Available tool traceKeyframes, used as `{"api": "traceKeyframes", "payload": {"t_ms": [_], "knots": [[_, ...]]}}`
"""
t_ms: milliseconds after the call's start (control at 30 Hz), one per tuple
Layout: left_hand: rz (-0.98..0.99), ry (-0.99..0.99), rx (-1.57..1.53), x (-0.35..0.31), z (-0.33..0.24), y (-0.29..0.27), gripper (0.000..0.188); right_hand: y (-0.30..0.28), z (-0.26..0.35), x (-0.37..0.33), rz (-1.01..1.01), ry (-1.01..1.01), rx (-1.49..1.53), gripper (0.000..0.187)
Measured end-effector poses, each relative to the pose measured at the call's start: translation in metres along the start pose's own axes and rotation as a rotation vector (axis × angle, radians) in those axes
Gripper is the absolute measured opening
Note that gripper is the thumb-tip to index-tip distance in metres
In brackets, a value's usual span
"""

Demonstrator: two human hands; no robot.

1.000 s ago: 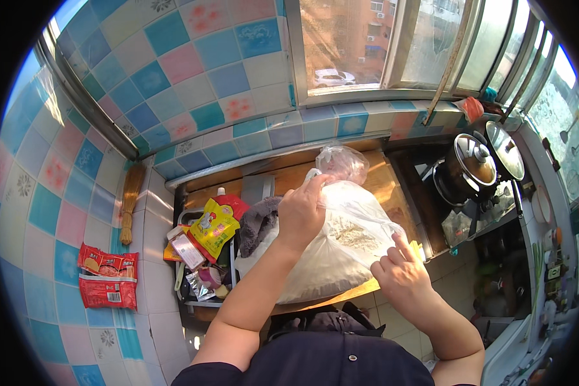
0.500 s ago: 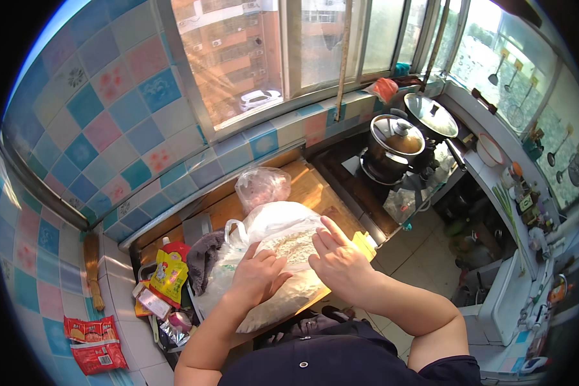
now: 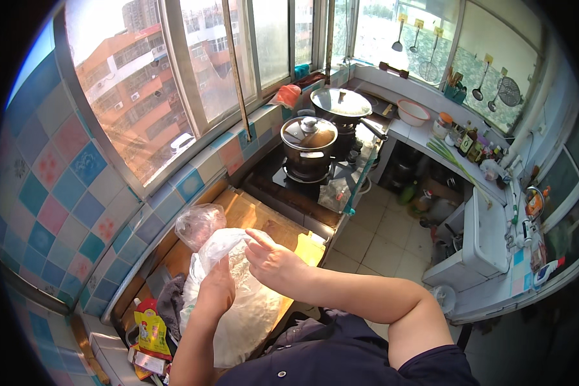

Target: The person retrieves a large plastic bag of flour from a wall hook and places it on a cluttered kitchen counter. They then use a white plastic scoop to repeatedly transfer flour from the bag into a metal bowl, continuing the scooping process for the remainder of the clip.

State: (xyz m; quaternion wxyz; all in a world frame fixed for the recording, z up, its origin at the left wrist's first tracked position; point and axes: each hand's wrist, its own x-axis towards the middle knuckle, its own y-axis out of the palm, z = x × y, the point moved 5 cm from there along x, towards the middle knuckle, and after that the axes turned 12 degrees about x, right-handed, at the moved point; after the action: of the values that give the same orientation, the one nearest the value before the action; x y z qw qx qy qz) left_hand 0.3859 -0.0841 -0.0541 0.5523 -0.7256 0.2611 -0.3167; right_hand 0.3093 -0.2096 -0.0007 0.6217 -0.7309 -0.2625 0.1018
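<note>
A large white plastic bag (image 3: pixel 238 334) full of something pale, perhaps flour, lies on a wooden board (image 3: pixel 270 225) in front of me. My right hand (image 3: pixel 273 260) pinches the bag's raised rim at its far right side. Close by, my left hand (image 3: pixel 217 287) is closed on the same rim with its thumb up. The thin plastic is stretched up between both hands. Part of the pale contents shows through or below the rim; the rest is hidden. Beyond the hands sits a clear plastic bag (image 3: pixel 201 226) with pinkish contents.
A dark cloth (image 3: pixel 172 305) and a yellow packet (image 3: pixel 152 334) lie left of the bag. Further right, a lidded pot (image 3: pixel 307 145) and a lidded pan (image 3: pixel 341 103) stand on the stove (image 3: pixel 270 170). Windows line the far side; a white sink (image 3: pixel 486 238) is at the right.
My view has swung to the right. Earlier my hands lay with fingers spread over the open bag's contents; now they have gripped its rim and lifted it.
</note>
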Motion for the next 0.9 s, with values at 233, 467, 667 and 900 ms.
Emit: {"api": "traceKeyframes", "payload": {"t_ms": [233, 467, 667, 900], "knots": [[0.038, -0.100, 0.173, -0.013, 0.020, -0.024, 0.057, -0.022, 0.002, -0.011, 0.187, -0.003, 0.103, 0.013], [0.250, -0.091, 0.167, -0.047, 0.000, -0.019, 0.046, -0.033, 0.022, -0.032, 0.194, -0.046, 0.263, 0.004], [0.023, 0.055, -0.300, -0.074, 0.009, -0.043, 0.047, -0.045, 0.018, -0.022, -0.024, 0.050, 0.314, 0.009], [-0.210, -0.691, 0.501, -0.139, 0.161, -0.015, 0.033, -0.053, 0.027, -0.021, -0.100, 0.065, 0.526, 0.028]]}}
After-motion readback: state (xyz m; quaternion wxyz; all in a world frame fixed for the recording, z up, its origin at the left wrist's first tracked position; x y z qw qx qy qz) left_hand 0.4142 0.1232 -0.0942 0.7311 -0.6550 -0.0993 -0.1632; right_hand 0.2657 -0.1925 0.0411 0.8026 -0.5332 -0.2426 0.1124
